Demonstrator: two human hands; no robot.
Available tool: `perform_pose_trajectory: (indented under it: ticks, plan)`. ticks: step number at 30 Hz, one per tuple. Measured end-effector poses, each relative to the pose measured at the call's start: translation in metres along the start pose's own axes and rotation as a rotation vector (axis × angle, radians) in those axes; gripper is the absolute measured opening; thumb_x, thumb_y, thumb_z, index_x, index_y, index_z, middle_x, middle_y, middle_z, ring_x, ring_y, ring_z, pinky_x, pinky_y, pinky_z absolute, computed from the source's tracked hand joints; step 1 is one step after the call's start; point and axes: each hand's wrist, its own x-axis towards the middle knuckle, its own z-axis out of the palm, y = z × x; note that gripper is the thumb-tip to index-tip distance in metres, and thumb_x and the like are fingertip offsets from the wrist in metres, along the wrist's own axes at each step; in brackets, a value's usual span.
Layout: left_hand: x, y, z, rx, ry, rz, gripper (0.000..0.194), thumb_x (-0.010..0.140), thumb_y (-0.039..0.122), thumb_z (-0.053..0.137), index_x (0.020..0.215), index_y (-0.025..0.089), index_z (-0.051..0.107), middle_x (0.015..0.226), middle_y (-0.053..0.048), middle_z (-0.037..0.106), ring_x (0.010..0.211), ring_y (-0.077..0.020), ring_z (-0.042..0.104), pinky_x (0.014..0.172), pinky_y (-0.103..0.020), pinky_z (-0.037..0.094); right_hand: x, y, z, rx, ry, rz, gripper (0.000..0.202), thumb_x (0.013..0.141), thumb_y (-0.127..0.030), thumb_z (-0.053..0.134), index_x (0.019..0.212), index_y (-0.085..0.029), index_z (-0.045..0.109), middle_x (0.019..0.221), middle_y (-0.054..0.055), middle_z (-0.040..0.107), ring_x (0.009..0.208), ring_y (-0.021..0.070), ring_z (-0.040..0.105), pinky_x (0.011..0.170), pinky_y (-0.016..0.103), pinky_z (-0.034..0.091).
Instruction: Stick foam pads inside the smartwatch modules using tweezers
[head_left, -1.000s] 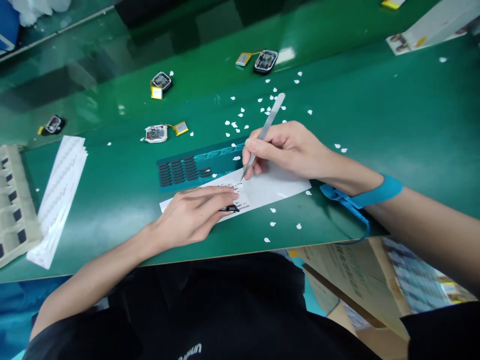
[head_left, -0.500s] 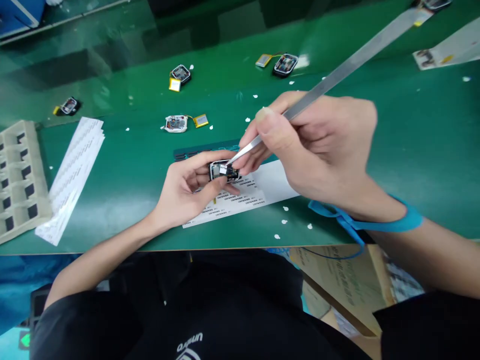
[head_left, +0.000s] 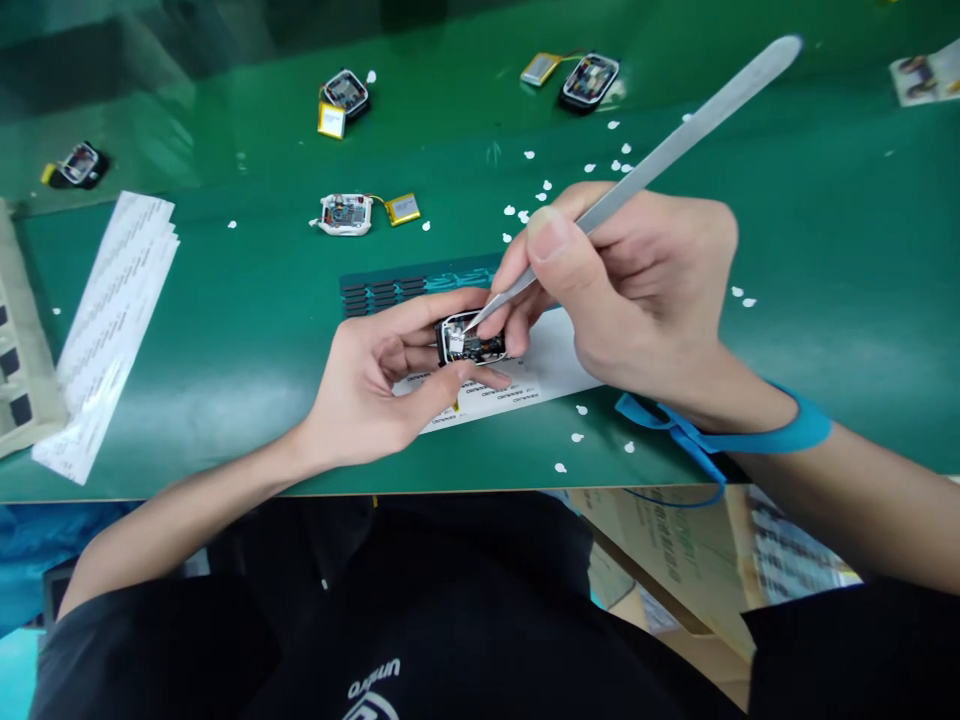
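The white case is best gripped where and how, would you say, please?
Probably grip the white case by its long edges, coming from the near side: it lies flat, circuit board upward, and a wire leaves its right end.

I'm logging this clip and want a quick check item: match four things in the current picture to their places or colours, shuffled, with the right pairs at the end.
Things
1. tweezers
2. wrist strap
3. small open device
4. printed strips

Places or colours
A. held in the left hand
B. towards the left of the view, by the pale tray
C. gripped in the right hand
D. blue

Right pairs: 1-C, 2-D, 3-A, 4-B
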Motion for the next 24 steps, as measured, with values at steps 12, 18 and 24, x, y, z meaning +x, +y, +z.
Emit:
perform_pose_trajectory:
  ticks: [12, 18, 24]
  plan:
    - [0.0, 0.0004, 0.0013, 0.039, -0.01, -0.015, 0.041, 0.097, 0.025, 0.072, 0.137, 0.02, 0.067, 0.113, -0.006, 0.082, 0.097, -0.0298, 0.084, 0.08, -0.039, 0.075, 0.0002, -0.0039, -0.0004, -0.032, -0.024, 0.041, 0.039, 0.101, -0.048, 0.07, 0.073, -0.02, 0.068, 0.068, -0.002, 0.067, 0.052, 0.0085, 0.067, 0.045, 0.022, 0.053]
    - [-0.0012, -0.0018, 0.0035, -0.08, -0.018, 0.05, 0.038, 0.098, 0.016, 0.069, 0.136, 0.018, 0.066, 0.118, -0.007, 0.081, 0.094, -0.0244, 0.084, 0.084, -0.037, 0.075, -0.0008, -0.0031, -0.0025, -0.031, -0.042, 0.046, 0.039, 0.102, -0.048, 0.068, 0.074, -0.022, 0.067, 0.065, -0.002, 0.068, 0.049, 0.0103, 0.065, 0.042, 0.025, 0.05]
    - [-0.0034, -0.0026, 0.0032, 0.008, -0.033, 0.017, 0.04, 0.101, 0.027, 0.068, 0.139, 0.017, 0.065, 0.118, -0.01, 0.08, 0.096, -0.0266, 0.084, 0.085, -0.039, 0.074, -0.0035, -0.003, -0.0049, -0.08, -0.072, 0.091, 0.035, 0.102, -0.053, 0.066, 0.078, -0.028, 0.067, 0.069, -0.003, 0.071, 0.05, 0.0137, 0.065, 0.043, 0.032, 0.053]
